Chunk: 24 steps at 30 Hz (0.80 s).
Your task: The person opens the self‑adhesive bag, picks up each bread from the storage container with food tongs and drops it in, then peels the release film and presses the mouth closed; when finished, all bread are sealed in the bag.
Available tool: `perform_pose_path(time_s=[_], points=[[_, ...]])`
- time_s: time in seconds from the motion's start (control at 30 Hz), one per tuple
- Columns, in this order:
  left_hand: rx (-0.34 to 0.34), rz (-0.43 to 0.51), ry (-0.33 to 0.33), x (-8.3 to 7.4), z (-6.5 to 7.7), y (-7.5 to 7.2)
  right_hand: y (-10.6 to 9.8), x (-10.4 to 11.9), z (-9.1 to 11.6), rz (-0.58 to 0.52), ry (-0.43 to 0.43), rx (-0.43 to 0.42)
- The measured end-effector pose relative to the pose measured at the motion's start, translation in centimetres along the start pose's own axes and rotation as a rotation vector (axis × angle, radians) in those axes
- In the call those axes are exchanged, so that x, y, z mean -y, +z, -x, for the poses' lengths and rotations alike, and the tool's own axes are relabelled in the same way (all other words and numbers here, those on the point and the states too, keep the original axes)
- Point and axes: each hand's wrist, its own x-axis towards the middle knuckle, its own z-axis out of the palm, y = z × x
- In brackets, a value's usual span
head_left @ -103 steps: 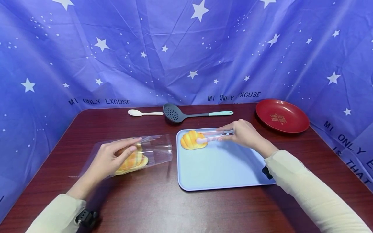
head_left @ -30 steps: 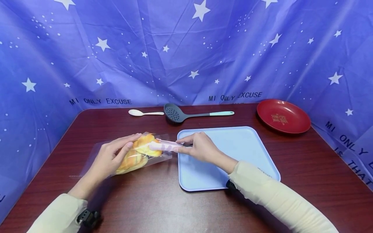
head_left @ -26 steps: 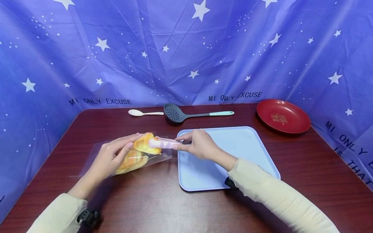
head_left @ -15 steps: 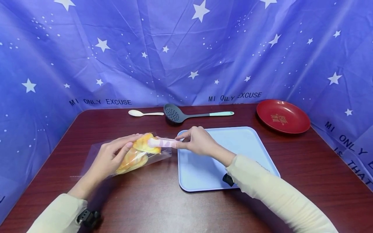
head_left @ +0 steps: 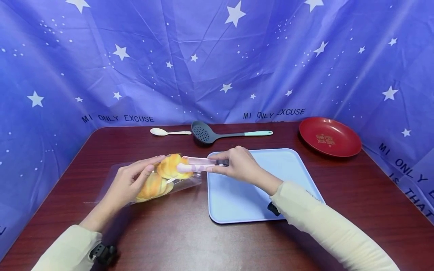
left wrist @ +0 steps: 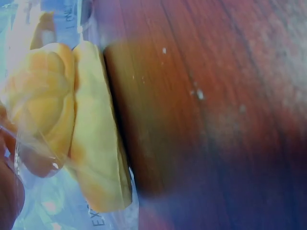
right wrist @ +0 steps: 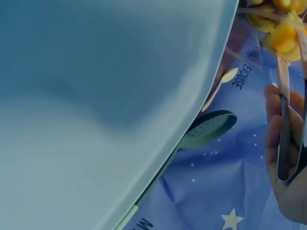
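In the head view my left hand grips a clear plastic bag that lies with its mouth to the right. Yellow-orange bread rests inside, seen through the film; the left wrist view shows bread pieces side by side in the bag. My right hand holds tongs with pink tips and a metal body. Their tips stand around a bread roll in the bag's mouth, above the other bread. The right wrist view shows the tongs pointing at the bread.
A light blue tray lies right of the bag, under the right forearm. Behind are a white spoon, a grey skimmer with a mint handle, and a red plate at the back right. A starry blue cloth hangs behind the table.
The bread roll has gone from the tray into the bag's mouth with the tongs. Since half a second ago the right hand and tongs have shifted slightly right, tips spread wider. The left hand stays put.
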Motion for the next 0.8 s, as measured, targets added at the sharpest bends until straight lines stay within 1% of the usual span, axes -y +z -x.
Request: perform_pose_path(time_s=[0.1, 0.23, 0.33, 0.43, 0.57, 0.63, 0.7, 0.8], points=[[-0.010, 0.001, 0.004, -0.1, -0.1, 0.0, 0.3, 0.1, 0.0, -0.102, 0.016, -0.002], [-0.031, 0.021, 0.006, -0.2, -0.3, -0.1, 0.7, 0.4, -0.3, -0.255, 0.085, 0.052], [-0.037, 0.035, -0.002, -0.2, -0.3, -0.2, 1.0, 0.8, -0.6, -0.279, 0.096, 0.090], [-0.038, 0.040, -0.012, -0.2, -0.3, -0.3, 1.1, 1.2, -0.9, -0.240, 0.093, 0.091], [-0.038, 0.018, -0.020, -0.1, -0.3, -0.4, 0.8, 1.9, -1.2, -0.103, 0.067, 0.064], [-0.037, 0.016, -0.019, -0.1, -0.3, -0.3, 0.6, 2.3, -1.3, -0.026, 0.038, 0.062], [-0.024, 0.014, -0.011, 0.0, -0.3, -0.2, 0.4, 2.6, -1.5, 0.036, 0.010, 0.073], [0.010, 0.003, 0.015, -0.2, -0.5, 0.1, 0.2, 2.9, -1.8, 0.086, -0.010, 0.099]])
